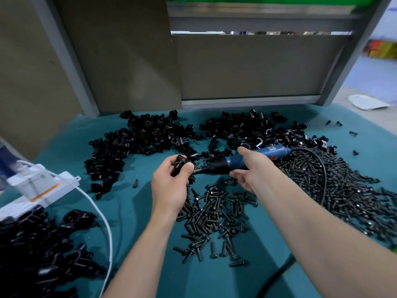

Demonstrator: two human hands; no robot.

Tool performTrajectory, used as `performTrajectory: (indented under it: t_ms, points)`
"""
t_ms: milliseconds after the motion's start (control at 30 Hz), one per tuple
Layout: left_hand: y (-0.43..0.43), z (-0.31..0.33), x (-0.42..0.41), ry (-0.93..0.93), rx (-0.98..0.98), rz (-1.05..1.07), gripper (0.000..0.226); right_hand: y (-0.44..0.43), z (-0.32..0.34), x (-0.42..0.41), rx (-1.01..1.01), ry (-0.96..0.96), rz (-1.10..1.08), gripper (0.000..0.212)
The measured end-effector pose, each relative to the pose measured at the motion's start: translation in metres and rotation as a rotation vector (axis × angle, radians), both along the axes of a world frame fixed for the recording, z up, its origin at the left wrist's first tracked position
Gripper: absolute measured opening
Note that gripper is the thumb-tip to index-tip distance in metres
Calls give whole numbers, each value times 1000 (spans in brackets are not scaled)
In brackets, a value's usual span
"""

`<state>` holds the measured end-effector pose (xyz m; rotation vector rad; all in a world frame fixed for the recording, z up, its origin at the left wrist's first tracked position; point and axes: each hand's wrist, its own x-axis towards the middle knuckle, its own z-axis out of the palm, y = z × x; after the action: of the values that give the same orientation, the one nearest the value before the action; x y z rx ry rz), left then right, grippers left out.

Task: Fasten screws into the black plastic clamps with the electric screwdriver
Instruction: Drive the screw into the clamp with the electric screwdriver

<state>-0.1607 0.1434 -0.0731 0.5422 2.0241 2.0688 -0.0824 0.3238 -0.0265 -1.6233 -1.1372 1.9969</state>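
Mid-fastening, seen from the head camera. At the centre of the frame the left hand curls its fingers round one black plastic clamp and holds it just above the counter. The clamp's side is turned toward the tool, probably so the screw hole meets the bit squarely. The right hand grips the blue barrel of the electric screwdriver with its fingers wrapped beneath and one digit laid along the top. The tool lies nearly level, and its dark nose touches the clamp at the left thumb. Whether a screw sits there cannot be told, as the spot is hidden.

Loose screws lie directly below both hands, with a larger heap at right, evidently kept within easy reach. Unworked clamps are heaped across the upper centre. A separate blurred pile at lower left is likely the finished pieces. The tool's black cord loops over the right-hand heap. A white cable runs from a white box at left.
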Motion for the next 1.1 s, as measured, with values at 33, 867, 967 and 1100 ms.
performTrajectory:
  t_ms: [33, 867, 967, 1100]
  points:
    - [0, 0, -1, -1, 1, -2, 25, 4, 0, -6, 0, -40, 10, 51]
    - [-9, 0, -5, -137, 186, 50, 10, 0, 14, 47, -217, 960, -119, 23]
    - [-8, -2, -3, -106, 154, 44, 11, 4, 9, 36, -214, 896, -164, 23]
    - [-8, -6, -1, -67, 109, 27, 11, 10, 4, 25, -183, 879, -154, 15]
